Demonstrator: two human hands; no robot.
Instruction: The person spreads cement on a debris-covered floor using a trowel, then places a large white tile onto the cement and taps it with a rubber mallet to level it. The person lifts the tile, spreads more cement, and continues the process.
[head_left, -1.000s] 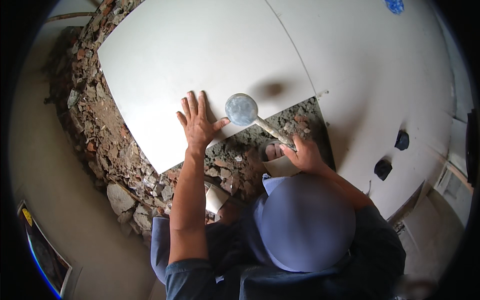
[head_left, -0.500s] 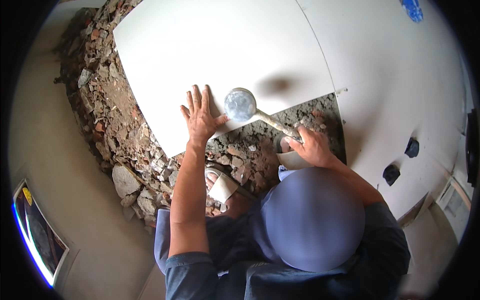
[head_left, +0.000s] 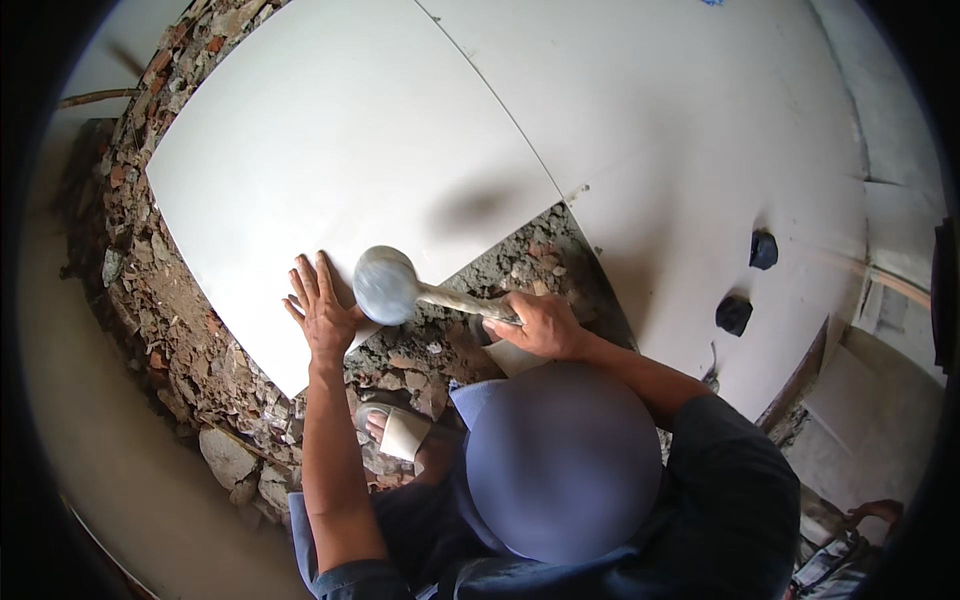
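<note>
A large white tile (head_left: pixel 330 130) lies on a bed of grey mortar (head_left: pixel 530 238) and rubble. My left hand (head_left: pixel 325 318) rests flat on it near its front corner, fingers spread. My right hand (head_left: pixel 545 325) is closed round the wooden handle of a mallet (head_left: pixel 387 285). The mallet's round grey head is just right of my left hand, over the tile's front edge, and hides part of that edge and my left thumb. Whether the head touches the tile I cannot tell.
Broken brick and stone rubble (head_left: pixel 150 250) runs along the left beside a wall. More pale tiles (head_left: pixel 690 130) cover the right, with two small black objects (head_left: pixel 763 250) on them. My sandalled foot (head_left: pixel 400 432) stands in the rubble. A blurred blue rounded shape (head_left: pixel 565 460) blocks the lower middle.
The whole view has shifted, so tile and hands appear further left and lower. The mallet, still in my right hand, has swung so its handle lies more level. My left hand stays on the tile.
</note>
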